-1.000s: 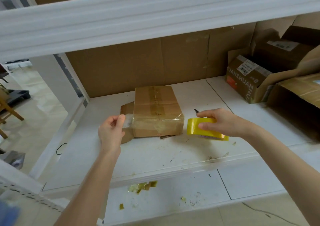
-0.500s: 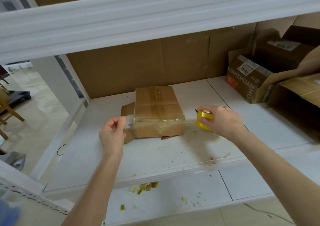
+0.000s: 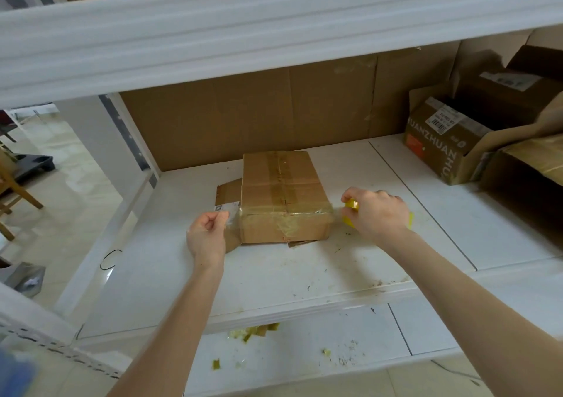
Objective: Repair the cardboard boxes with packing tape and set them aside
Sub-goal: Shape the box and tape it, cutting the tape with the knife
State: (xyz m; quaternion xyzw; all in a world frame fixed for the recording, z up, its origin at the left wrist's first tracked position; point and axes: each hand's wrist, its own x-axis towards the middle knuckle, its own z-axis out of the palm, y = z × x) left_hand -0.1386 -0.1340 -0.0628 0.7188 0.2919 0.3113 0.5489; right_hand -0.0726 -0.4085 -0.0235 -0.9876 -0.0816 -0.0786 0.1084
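Item 1. My left hand (image 3: 207, 235): fingers curled, thumb and forefinger pinching the free end of a clear strip of tape (image 3: 286, 214). It sits low over the shelf (image 3: 274, 281).

Item 2. My right hand (image 3: 376, 214): fingers curled round a yellow roll of tape (image 3: 350, 205), which is mostly covered. Only its edges show at my fingertips and behind my wrist.

Item 3. Box (image 3: 283, 189), brown cardboard, closed, old tape running along and across its top. It stands on the shelf between my two hands, its near left corner just beside my left thumb and its near right corner just beside my right fingertips. The strip of tape runs from one hand to the other along the box's near top edge. More glossy tape lies across the near face.

Item 4. Flap (image 3: 228, 190), flat brown cardboard, sticking out from under the box beyond my left hand.

Item 5. Label (image 3: 227, 207), small and white with dark print, just above my left thumb. I cannot tell whether it sits on the tape or on the flap.

Item 6. Open box (image 3: 438, 143), printed lettering and a barcode sticker, well beyond my right hand and off to the right, among other cardboard.

Item 7. Sheet of cardboard (image 3: 274, 113), upright against the back of the shelf, beyond both hands.

Item 8. Scraps (image 3: 253, 332) of yellowish tape, on the lower shelf (image 3: 304, 357) beneath my forearms.

Item 9. Wooden chair (image 3: 15, 189), partly visible, far to the left of my left hand.
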